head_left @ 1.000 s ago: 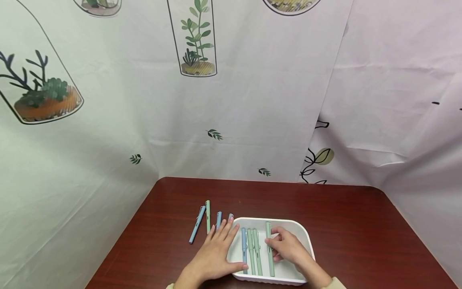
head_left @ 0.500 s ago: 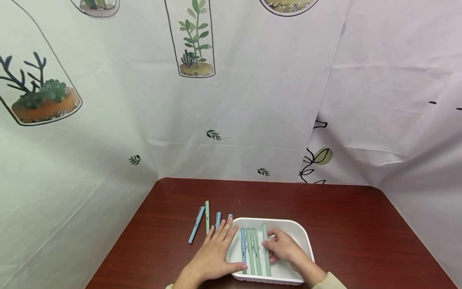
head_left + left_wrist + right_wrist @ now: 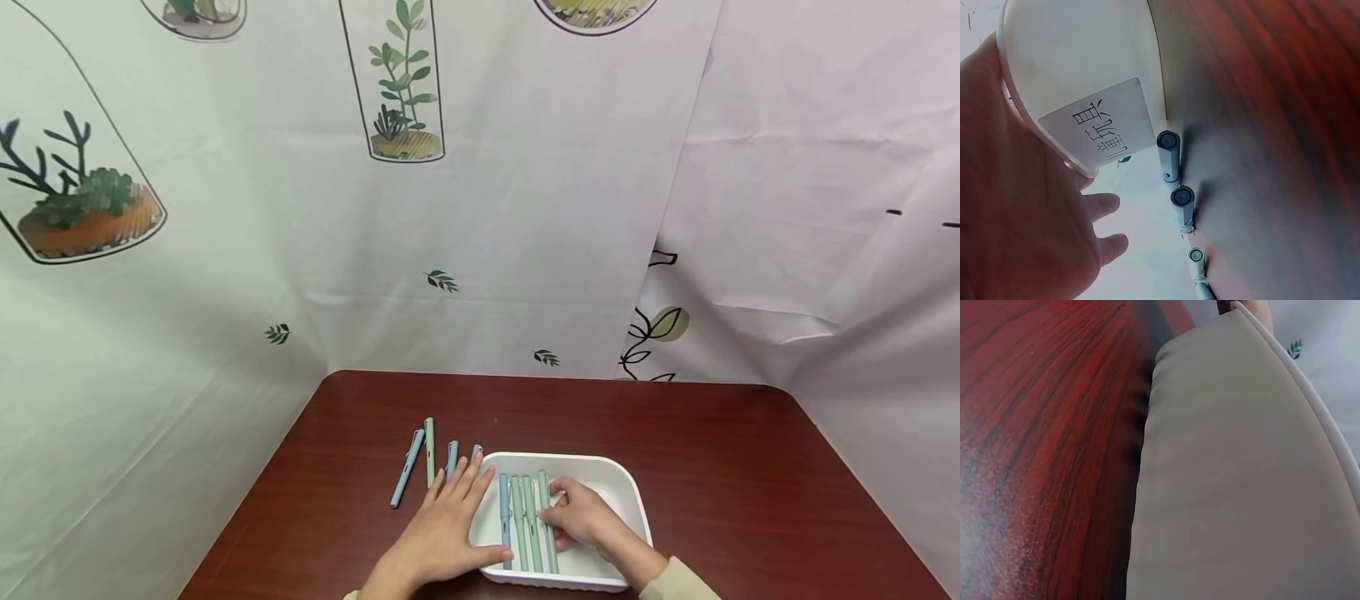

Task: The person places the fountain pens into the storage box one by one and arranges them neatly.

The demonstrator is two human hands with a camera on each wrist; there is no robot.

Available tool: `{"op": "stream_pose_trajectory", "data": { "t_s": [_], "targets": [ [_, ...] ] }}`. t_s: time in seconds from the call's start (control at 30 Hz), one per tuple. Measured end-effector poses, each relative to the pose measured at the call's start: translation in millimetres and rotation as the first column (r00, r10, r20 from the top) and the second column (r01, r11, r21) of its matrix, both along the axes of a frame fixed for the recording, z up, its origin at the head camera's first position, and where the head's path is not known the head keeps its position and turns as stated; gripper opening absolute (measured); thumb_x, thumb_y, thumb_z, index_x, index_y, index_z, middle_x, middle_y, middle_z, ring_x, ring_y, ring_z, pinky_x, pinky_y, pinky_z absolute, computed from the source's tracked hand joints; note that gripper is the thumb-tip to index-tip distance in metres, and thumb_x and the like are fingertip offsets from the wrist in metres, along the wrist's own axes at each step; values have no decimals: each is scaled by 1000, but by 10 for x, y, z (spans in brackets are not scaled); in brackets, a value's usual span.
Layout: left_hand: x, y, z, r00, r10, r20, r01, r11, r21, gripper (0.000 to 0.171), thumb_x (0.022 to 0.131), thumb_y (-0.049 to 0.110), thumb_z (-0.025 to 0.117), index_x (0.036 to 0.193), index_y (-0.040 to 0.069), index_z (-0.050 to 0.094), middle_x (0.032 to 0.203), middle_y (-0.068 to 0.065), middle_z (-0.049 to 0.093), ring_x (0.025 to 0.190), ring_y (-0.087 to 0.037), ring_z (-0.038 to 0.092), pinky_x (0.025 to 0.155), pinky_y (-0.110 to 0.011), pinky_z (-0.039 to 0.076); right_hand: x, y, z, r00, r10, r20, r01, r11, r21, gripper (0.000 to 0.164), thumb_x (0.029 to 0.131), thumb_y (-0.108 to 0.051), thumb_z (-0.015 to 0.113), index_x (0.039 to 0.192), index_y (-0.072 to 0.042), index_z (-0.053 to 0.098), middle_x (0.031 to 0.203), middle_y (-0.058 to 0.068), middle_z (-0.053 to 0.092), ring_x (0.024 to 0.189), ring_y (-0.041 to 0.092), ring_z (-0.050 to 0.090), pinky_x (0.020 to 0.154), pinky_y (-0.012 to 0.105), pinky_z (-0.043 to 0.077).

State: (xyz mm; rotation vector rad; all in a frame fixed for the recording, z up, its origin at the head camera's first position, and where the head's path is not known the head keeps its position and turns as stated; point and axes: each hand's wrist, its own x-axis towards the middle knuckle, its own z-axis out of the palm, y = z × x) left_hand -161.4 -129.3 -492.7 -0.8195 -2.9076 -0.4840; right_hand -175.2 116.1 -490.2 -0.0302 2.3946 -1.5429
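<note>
A white plastic tray (image 3: 603, 485) stands near the front of the table. In it one blue pen (image 3: 505, 504) and two light green pens (image 3: 531, 521) lie side by side. My right hand (image 3: 588, 515) pinches a third green pen (image 3: 551, 546) between thumb and fingers, close against the right of that row. My left hand (image 3: 448, 527) rests at the tray's left rim, fingers straight and spread, thumb over the front left corner. In the left wrist view, the palm (image 3: 1029, 206) lies along the tray's labelled wall (image 3: 1097, 125). The right wrist view shows only the tray's outer side (image 3: 1235, 456) up close.
Left of the tray, a blue pen (image 3: 407, 469), a green pen (image 3: 430, 450) and two more blue pens (image 3: 452, 456) lie on the dark red wooden table (image 3: 712, 467). My left fingers partly cover some. A patterned white cloth (image 3: 495, 208) hangs behind.
My right hand has slid the green pen leftward inside the tray, until it lies beside the other green pens. The left hand keeps its place at the rim.
</note>
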Motion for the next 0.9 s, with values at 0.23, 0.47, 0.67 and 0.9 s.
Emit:
{"op": "stream_pose_trajectory", "data": {
  "t_s": [0.23,0.47,0.67,0.9],
  "targets": [
    [4,-6,-5,1000,9,16,-9,1000,-6,105,82,80,58,160,16,32,170,-6,17,154,-33,22,119,-61,22,10,-19,-4,1000,-12,-12,12,1000,13,40,86,2,70,121,11,53,75,9,57,56,13,60,52,29,58],
    [1,2,-8,1000,7,11,-7,1000,-1,105,82,79,59,160,15,33,170,-6,16,154,-33,22,119,-61,23,9,-29,-12,999,3,-35,0,996,88,43,86,-1,71,123,10,53,70,8,59,50,10,60,48,26,54],
    [6,-1,0,1000,7,19,-7,1000,5,105,82,79,59,160,15,32,170,-4,15,154,-33,22,119,-61,22,8,-23,-26,999,31,-45,-25,993,113,46,87,-1,71,126,10,51,64,7,60,45,10,59,45,24,50],
    [16,-4,17,1000,4,26,-4,1000,4,104,82,78,60,160,14,33,170,-5,16,154,-34,23,119,-61,22,26,-8,-15,997,47,-60,-40,992,118,54,86,-3,71,132,13,48,63,7,60,45,10,58,45,23,47]
  ]
}}
